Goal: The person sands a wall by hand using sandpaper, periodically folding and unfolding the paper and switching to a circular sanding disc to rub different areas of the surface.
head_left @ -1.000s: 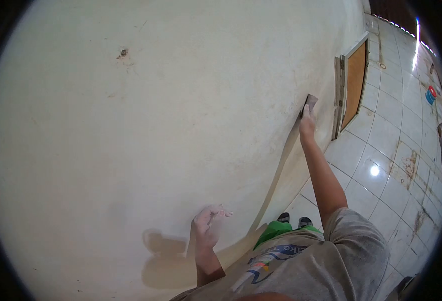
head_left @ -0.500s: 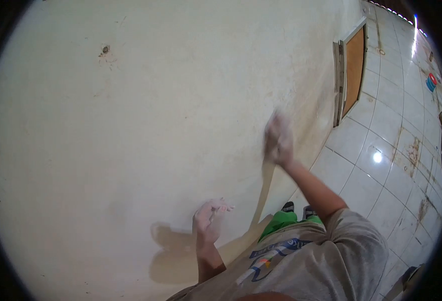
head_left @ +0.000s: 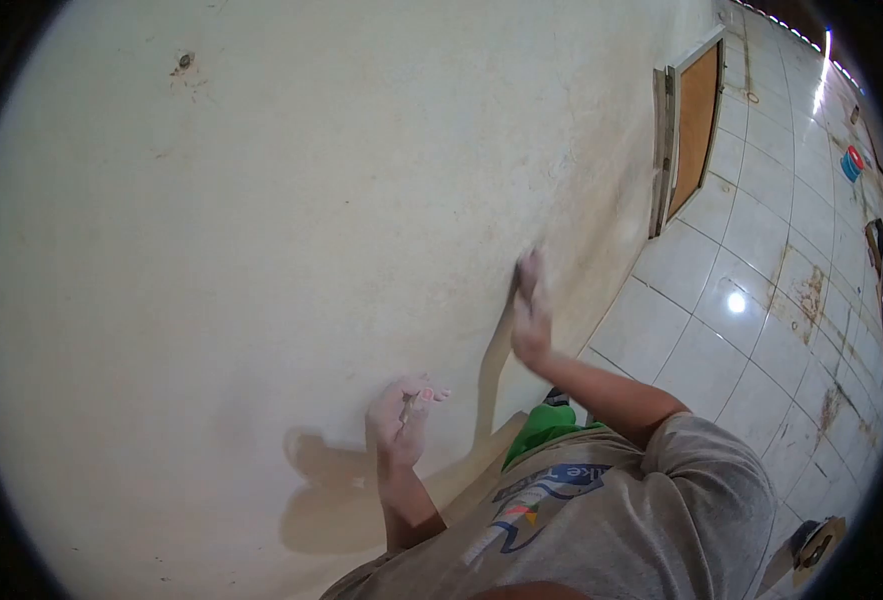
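White powder coats both my hands, which are beside a pale, smudged wall (head_left: 261,240). My left hand (head_left: 401,412) is low at the wall, with its fingers loosely bent and apart; I see nothing held in it. Farther right and higher, my right hand (head_left: 531,315) is close against the wall, seen edge-on and slightly blurred. Its fingers point up and away, with a dark strip along their wall side that may be shadow. Whether it holds anything is hidden. Shadows of both arms fall on the wall.
A hole (head_left: 185,61) marks the wall at upper left. On the right are a wood-coloured door panel (head_left: 694,130) in a frame, stained white floor tiles (head_left: 731,345), a red and blue container (head_left: 851,163) and a brown object (head_left: 819,543) at lower right.
My right hand has moved down and left, closer to my body, and is less blurred. My left hand has moved slightly left and up. The whole view has shifted a little.
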Motion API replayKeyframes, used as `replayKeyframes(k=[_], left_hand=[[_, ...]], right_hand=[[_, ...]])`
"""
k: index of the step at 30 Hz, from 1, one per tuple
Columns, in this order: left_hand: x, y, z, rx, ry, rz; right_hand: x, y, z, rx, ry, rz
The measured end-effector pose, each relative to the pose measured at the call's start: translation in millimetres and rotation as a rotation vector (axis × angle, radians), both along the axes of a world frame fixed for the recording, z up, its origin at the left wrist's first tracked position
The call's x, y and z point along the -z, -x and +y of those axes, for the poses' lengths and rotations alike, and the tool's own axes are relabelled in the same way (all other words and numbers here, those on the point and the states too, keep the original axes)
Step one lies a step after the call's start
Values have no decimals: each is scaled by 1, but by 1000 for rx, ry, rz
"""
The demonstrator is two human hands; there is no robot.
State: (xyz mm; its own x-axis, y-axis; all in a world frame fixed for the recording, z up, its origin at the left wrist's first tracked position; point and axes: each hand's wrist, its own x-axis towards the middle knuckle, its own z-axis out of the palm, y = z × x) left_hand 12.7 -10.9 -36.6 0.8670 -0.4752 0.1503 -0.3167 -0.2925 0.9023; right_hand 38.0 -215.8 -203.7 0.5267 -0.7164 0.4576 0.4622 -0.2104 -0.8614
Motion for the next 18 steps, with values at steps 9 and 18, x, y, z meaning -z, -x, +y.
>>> replayKeyframes(k=[9, 18], left_hand=[[3, 0, 1, 14, 77, -4], [7, -8, 3, 42, 79, -26]], right_hand=[[-27, -68, -126, 329, 450, -62], [-92, -70, -151, -81, -617, -89]])
